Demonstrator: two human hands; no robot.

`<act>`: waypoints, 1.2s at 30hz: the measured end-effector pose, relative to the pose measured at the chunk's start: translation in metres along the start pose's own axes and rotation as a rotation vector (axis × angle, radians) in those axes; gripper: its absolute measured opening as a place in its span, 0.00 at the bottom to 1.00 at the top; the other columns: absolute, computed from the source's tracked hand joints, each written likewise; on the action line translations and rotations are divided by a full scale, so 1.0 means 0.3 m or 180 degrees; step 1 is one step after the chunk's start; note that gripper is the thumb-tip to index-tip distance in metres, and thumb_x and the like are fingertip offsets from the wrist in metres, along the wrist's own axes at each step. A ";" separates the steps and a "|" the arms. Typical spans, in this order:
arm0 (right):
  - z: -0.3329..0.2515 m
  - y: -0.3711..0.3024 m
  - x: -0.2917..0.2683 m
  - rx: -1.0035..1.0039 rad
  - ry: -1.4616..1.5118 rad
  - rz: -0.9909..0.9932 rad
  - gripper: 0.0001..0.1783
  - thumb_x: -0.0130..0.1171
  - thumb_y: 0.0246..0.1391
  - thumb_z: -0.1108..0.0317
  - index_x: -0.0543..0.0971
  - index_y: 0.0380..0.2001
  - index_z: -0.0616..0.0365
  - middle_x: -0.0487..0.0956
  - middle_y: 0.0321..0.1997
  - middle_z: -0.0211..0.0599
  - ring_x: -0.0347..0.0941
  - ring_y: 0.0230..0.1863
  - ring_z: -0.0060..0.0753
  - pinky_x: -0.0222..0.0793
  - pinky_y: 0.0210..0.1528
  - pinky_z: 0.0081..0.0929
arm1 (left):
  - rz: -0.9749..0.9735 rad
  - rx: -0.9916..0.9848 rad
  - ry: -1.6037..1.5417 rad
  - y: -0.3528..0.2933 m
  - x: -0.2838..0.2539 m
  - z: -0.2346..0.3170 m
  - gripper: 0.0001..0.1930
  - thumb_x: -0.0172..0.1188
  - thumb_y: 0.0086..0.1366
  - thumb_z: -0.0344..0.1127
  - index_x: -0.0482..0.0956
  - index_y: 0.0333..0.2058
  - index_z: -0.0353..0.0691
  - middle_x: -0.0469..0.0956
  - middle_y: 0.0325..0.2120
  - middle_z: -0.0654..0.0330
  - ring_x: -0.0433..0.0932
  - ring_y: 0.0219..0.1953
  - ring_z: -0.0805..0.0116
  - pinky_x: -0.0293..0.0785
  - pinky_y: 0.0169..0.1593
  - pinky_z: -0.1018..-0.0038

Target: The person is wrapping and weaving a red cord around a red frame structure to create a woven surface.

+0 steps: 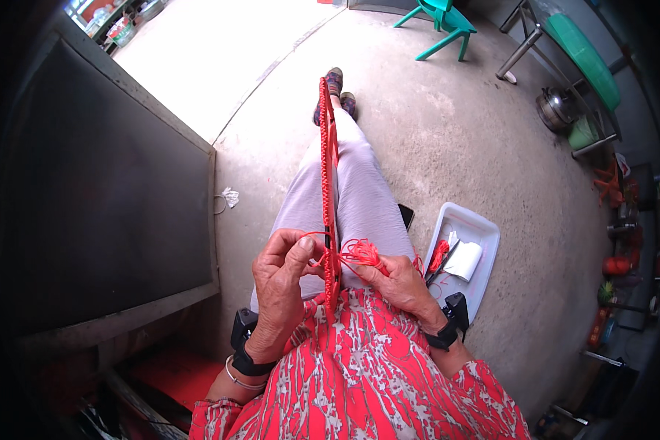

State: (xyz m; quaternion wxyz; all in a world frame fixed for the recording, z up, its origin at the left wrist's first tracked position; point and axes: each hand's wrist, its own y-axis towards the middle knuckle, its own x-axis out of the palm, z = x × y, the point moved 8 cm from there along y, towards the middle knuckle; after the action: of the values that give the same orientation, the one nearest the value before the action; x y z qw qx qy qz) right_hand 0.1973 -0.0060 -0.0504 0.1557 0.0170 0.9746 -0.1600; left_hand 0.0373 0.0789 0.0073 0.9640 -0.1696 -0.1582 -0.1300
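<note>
A long, narrow red piece with knotted cord along its edge (pixel 325 161) runs from my lap out over my legs, seen nearly edge-on. A short black part shows on it between my hands. On its left side, my left hand (pixel 277 275) has thumb and fingers closed on a thin red cord that reaches the piece. My right hand (pixel 400 286), on the other side, grips a looped bundle of red cord (pixel 362 252). Strands from the bundle run to the red piece. Some of my left fingertips are hidden behind the thumb and the piece.
Right of my thigh, a white plastic tray (pixel 489 257) holds a red cord bundle (pixel 439 254), a white roll (pixel 463 261) and a dark tool. A black phone-like object (pixel 405 215) lies beside my leg. A dark panel (pixel 110 191) stands left; a green chair (pixel 447 28) stands ahead.
</note>
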 end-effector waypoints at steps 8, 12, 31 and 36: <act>0.017 -0.065 -0.054 0.0267 0.1096 -0.0036 0.17 0.59 0.57 0.55 0.79 0.26 0.58 0.67 0.15 0.17 0.57 0.17 0.09 0.52 0.18 0.15 | 0.0023 -0.0099 -0.0190 0.008 -0.010 -0.009 0.09 0.56 0.65 0.36 0.72 0.34 0.34 0.77 0.28 0.58 0.77 0.29 0.74 0.77 0.30 0.78; 0.035 -0.072 -0.042 0.0310 0.1138 -0.0041 0.17 0.60 0.56 0.54 0.80 0.28 0.60 0.69 0.17 0.18 0.60 0.20 0.10 0.57 0.21 0.16 | -0.0045 -0.0266 -0.0362 0.010 -0.011 -0.038 0.09 0.55 0.65 0.35 0.71 0.34 0.34 0.76 0.29 0.58 0.78 0.28 0.72 0.79 0.30 0.75; 0.062 -0.057 -0.061 0.0437 0.0933 0.0411 0.19 0.61 0.55 0.54 0.80 0.42 0.58 0.72 0.23 0.18 0.61 0.26 0.11 0.63 0.30 0.16 | -0.0300 -0.0610 -0.0510 -0.005 0.020 -0.058 0.08 0.54 0.66 0.34 0.69 0.34 0.34 0.77 0.27 0.55 0.79 0.25 0.65 0.80 0.29 0.71; 0.046 -0.056 -0.062 0.0363 0.0765 0.0403 0.20 0.61 0.55 0.54 0.79 0.42 0.59 0.73 0.24 0.20 0.62 0.27 0.11 0.64 0.31 0.17 | -0.0252 -0.0643 -0.0546 -0.007 0.007 -0.068 0.10 0.56 0.65 0.36 0.70 0.34 0.35 0.77 0.26 0.56 0.78 0.24 0.67 0.78 0.27 0.72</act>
State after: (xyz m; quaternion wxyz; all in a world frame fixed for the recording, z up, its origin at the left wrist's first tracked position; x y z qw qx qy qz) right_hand 0.2178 -0.0260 -0.0520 0.0464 0.1063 0.9725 -0.2017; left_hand 0.0437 0.0690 -0.0096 0.9191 -0.2699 -0.2327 -0.1683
